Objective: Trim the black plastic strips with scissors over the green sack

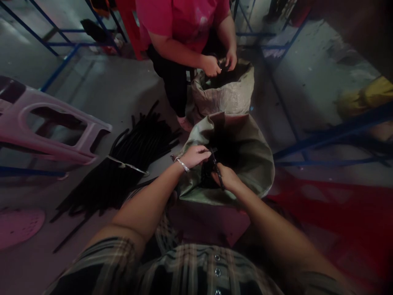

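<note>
Over the mouth of an open woven sack (259, 164), both my hands are close together. My right hand (229, 177) is wrapped around dark-handled scissors (220, 178), whose blades point up toward my left fingers. Pinched between thumb and fingers, a short black strip (214, 150) is in my left hand (195, 156), right at the scissor blades. A bracelet circles my left wrist. Deep shadow hides most of the sack's inside.
A tied bundle of black strips (132, 151) lies on the floor at left, near a pink plastic stool (55, 123). Across from me, a person in a pink shirt (184, 24) works over another sack (227, 98). Blue metal frames (337, 135) stand around.
</note>
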